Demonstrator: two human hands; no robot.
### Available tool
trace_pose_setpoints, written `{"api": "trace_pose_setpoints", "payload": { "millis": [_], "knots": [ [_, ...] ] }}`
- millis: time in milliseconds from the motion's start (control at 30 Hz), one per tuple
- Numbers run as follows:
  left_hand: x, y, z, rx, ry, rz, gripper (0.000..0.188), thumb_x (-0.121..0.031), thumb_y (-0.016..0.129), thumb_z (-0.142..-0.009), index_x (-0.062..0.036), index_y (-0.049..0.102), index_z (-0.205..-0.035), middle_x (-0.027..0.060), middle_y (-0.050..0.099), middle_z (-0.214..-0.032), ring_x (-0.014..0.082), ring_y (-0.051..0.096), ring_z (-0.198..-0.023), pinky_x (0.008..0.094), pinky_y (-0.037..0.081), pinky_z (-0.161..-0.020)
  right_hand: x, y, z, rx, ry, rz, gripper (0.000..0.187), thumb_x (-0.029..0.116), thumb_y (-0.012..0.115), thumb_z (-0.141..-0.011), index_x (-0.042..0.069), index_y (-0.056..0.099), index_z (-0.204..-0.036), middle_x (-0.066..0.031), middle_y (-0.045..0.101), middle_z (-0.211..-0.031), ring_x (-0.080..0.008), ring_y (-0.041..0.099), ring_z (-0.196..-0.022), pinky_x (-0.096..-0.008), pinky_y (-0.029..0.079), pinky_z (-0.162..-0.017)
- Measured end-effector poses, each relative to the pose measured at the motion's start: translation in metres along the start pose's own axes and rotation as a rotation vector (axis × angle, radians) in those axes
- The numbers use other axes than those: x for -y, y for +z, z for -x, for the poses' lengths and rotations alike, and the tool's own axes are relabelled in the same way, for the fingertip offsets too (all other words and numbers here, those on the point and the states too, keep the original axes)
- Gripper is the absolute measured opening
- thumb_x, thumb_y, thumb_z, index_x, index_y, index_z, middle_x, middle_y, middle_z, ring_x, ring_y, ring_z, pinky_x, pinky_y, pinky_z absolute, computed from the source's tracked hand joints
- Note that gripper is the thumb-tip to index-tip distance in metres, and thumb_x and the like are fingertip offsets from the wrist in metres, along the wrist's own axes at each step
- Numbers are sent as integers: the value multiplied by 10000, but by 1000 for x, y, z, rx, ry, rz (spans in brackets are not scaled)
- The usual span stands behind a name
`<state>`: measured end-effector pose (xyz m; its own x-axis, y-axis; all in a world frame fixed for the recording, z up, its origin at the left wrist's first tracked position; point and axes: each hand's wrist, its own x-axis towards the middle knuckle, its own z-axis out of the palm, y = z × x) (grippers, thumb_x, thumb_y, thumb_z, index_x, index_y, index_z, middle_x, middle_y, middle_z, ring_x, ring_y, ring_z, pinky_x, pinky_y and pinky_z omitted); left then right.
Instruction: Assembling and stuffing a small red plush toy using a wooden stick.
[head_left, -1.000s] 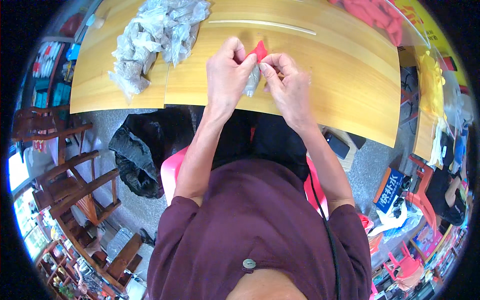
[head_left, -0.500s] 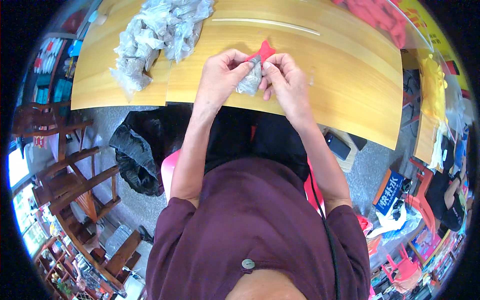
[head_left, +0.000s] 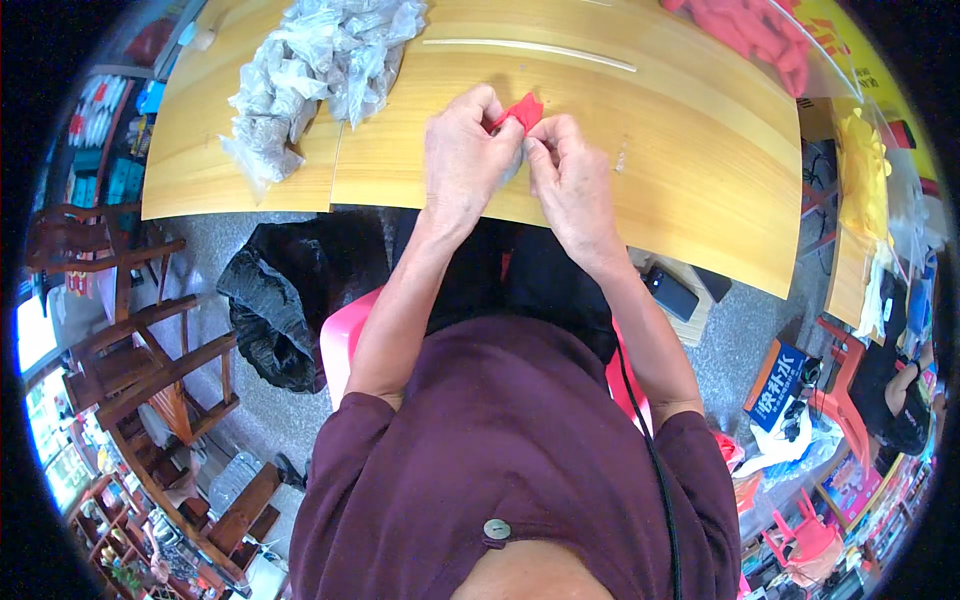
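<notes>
My left hand [head_left: 466,155] is closed in a pinch on a small red cloth piece [head_left: 528,108] over the table's near edge. Close beside it, my right hand [head_left: 575,180] pinches at the cloth's lower right side, thumb against forefinger. Between the hands a bit of a small clear plastic packet with greyish contents [head_left: 517,168] shows below the cloth; my fingers hide most of it. How far the packet sits within the cloth cannot be made out.
On the wooden table [head_left: 700,180], a heap of grey-filled plastic bags [head_left: 325,65] lies at left. A thin pale stick [head_left: 530,52] is farther back, and red cloth pieces [head_left: 750,35] pile up at far right. A black bag [head_left: 275,305] and a phone [head_left: 672,293] are below table level.
My left hand has moved right and turned over the packet, now covering most of it. The red cloth has dropped slightly nearer me. My right hand remains close beside it.
</notes>
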<state>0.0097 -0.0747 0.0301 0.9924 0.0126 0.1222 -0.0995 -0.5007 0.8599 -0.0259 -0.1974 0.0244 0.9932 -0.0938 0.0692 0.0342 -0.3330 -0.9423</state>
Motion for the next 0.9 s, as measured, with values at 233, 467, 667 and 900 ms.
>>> {"api": "trace_pose_setpoints", "payload": {
  "millis": [233,467,667,900],
  "knots": [
    [-1,8,3,-40,103,57,95,-40,670,-778,-1,584,-764,67,572,-665,143,549,-609,286,456,-565,5,-18,-1,39,-102,176,111,99,601,-871,14,572,-937,-190,620,-802,-366,628,-731,-430,487,-633],
    [4,2,7,67,7,304,64,-16,663,-831,12,658,-888,81,659,-792,107,612,-702,243,498,-640,11,-26,-17,125,-397,245,239,90,634,-818,35,576,-1043,-157,569,-1000,-353,609,-891,-411,500,-717],
    [7,-5,14,89,-26,401,135,-55,625,-891,11,626,-1009,51,663,-867,82,603,-760,228,500,-691,12,-28,-24,127,-450,426,217,99,633,-812,50,603,-1021,-148,577,-960,-355,606,-882,-414,506,-734],
    [3,-14,19,119,33,562,265,-158,612,-928,-8,598,-1146,45,648,-941,85,593,-871,228,481,-780,4,-35,-40,132,-369,510,136,180,623,-833,77,675,-903,-125,601,-922,-317,617,-822,-419,500,-680]
  ]
}}
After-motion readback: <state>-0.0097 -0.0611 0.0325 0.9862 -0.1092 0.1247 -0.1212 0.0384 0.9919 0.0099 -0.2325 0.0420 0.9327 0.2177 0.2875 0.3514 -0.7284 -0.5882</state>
